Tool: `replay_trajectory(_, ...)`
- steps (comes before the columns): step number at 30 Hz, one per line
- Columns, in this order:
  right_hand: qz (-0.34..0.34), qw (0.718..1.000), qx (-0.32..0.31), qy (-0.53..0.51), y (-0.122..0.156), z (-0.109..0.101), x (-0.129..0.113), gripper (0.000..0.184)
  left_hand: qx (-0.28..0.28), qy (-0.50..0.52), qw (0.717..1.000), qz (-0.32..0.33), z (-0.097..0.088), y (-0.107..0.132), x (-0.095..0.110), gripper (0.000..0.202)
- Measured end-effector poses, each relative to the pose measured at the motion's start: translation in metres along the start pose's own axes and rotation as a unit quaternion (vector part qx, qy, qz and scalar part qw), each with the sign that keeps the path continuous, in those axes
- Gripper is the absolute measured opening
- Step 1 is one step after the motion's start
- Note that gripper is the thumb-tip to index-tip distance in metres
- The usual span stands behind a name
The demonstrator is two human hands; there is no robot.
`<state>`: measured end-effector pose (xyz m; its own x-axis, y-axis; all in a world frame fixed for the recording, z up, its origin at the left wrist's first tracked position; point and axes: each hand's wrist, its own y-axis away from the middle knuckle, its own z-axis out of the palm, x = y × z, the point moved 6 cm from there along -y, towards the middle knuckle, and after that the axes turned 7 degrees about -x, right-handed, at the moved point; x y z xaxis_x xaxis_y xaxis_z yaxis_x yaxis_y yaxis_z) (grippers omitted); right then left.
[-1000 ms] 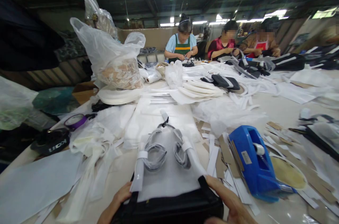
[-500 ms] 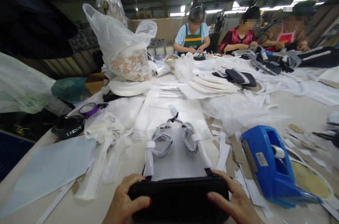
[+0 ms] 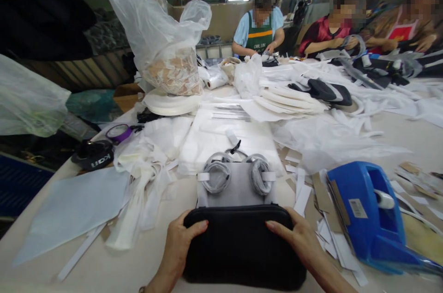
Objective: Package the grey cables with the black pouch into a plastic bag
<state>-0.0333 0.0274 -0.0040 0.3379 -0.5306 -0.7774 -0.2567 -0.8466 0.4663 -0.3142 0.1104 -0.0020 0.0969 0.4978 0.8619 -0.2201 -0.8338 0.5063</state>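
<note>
A black pouch-like bag (image 3: 242,247) lies flat on the table in front of me. My left hand (image 3: 182,244) grips its left edge, thumb on top. My right hand (image 3: 299,242) grips its right edge the same way. Just beyond the bag, a grey sheet (image 3: 237,187) carries two coiled grey straps (image 3: 216,175) wrapped with white paper bands.
A blue tape dispenser (image 3: 367,212) stands at the right among paper strips. White sheets and crumpled paper (image 3: 145,168) lie at the left, with a purple tape roll (image 3: 119,134). A big plastic bag (image 3: 166,53) stands behind. Three people work at the far side.
The black bag has moved forward onto the table and lies flatter, covering more of the grey sheet. Both hands have shifted onto its sides. The view has tilted down.
</note>
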Motion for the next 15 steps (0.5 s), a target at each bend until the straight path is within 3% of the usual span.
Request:
replay_trajectory(4, 0.013, 0.999, 0.033, 0.029, -0.004, 0.001, -0.001, 0.045, 0.013, -0.046, 0.999, 0.017, 0.001, -0.007, -0.001, 0.032)
replay_trajectory(9, 0.012, 0.995, 0.098, 0.017, 0.006, 0.000, 0.005, 0.056, 0.044, -0.090, 0.994, 0.042, -0.003, -0.007, -0.001, 0.044)
replay_trajectory(12, -0.029, 0.993, 0.117, 0.011, 0.009, 0.005, 0.008, 0.058, 0.077, -0.145, 0.985, 0.052, -0.006, -0.006, 0.001, 0.048)
replay_trajectory(15, -0.116, 0.979, 0.165, 0.033, 0.012, 0.009, 0.009, 0.055, 0.098, -0.192, 0.975, 0.060, -0.008, -0.006, 0.003, 0.052)
